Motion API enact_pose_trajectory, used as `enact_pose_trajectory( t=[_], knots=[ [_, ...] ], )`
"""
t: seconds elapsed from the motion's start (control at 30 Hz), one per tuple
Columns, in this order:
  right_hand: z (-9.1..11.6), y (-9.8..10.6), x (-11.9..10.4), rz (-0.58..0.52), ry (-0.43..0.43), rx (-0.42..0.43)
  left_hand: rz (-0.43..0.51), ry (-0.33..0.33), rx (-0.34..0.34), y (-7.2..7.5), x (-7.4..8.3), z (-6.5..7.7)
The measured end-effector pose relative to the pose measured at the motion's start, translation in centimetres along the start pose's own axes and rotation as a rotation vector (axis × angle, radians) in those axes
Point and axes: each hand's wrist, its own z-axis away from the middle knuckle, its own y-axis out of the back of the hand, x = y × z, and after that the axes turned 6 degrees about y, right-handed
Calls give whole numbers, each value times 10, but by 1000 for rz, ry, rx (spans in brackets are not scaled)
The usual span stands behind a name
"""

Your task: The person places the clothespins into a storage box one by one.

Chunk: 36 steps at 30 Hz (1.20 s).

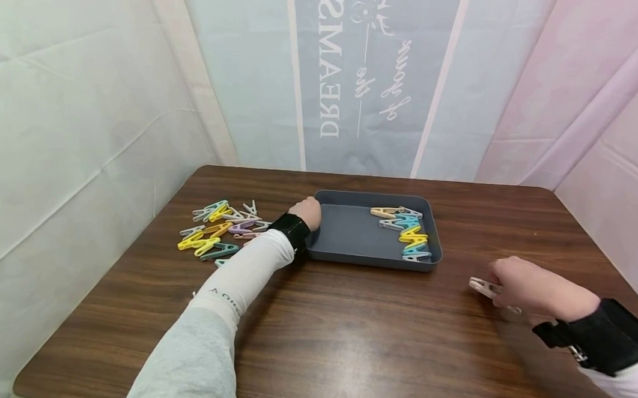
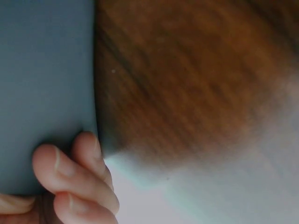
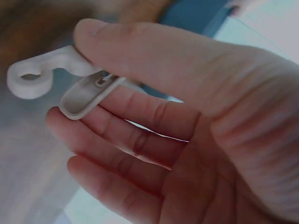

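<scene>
Reaching up from the bottom of the head view, a pale grey sleeve (image 1: pixel 186 360) lies closest, leading past a black wrist strap (image 1: pixel 290 229) to the left fingers. Far beyond the fingers of both hands hangs a pastel cloth backdrop (image 1: pixel 364 156), printed with reversed white lettering. Below all the fingers spreads a dark brown wood-grain desk (image 1: pixel 355 333), its far edge meeting the cloth. On it sits a shallow grey tray (image 1: pixel 344 230), directly to the right of the left fingers. The right hand (image 1: pixel 528 285) is off to the right of the tray, apart from it; its thumb and forefinger pinch one clip, while the remaining fingers (image 3: pixel 121 191) extend, slightly bent and spread. The left hand (image 1: pixel 307 213) grips the tray by its left end, the fingers (image 2: pixel 84 182) bent against its wall. Left of these fingers, on the desk, a loose heap of clothespins (image 1: pixel 221 213) lies scattered in yellow, green, lilac, pink, orange and white. Between the left fingers and the right ones, a zigzag row of clothespins (image 1: pixel 413 234) runs along the tray's right side, with beige, blue, grey, yellow and white pieces. Smallest is the off-white clip (image 3: pixel 81 98) in the right fingers, both its ends protruding beyond the grasp in the head view.
</scene>
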Motion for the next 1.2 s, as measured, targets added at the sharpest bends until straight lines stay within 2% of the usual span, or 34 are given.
enact_pose_trajectory(
  t=[0.1, 0.3, 0.47, 0.73, 0.9, 1.1, 1.2],
  knots=[
    [-6, 13, -4, 44, 25, 53, 0, -2, 7, -1, 0, 0],
    [-20, 43, -16, 59, 46, 131, 1, 7, 27, -1, 0, -2],
    [-41, 56, -30, 78, 84, 182, 2, 1, 16, 2, 1, 1],
    [-86, 63, -47, 138, 185, 214, 6, 3, 4, 2, 2, 6],
    [-112, 65, -53, 170, 239, 175, 11, 8, -5, 0, 1, 3],
    [-140, 57, -59, 192, 321, 164, 9, 7, 6, 0, 1, 3],
    [-152, 49, -63, 210, 329, 134, 16, 1, 3, 2, 2, 8]
  ],
)
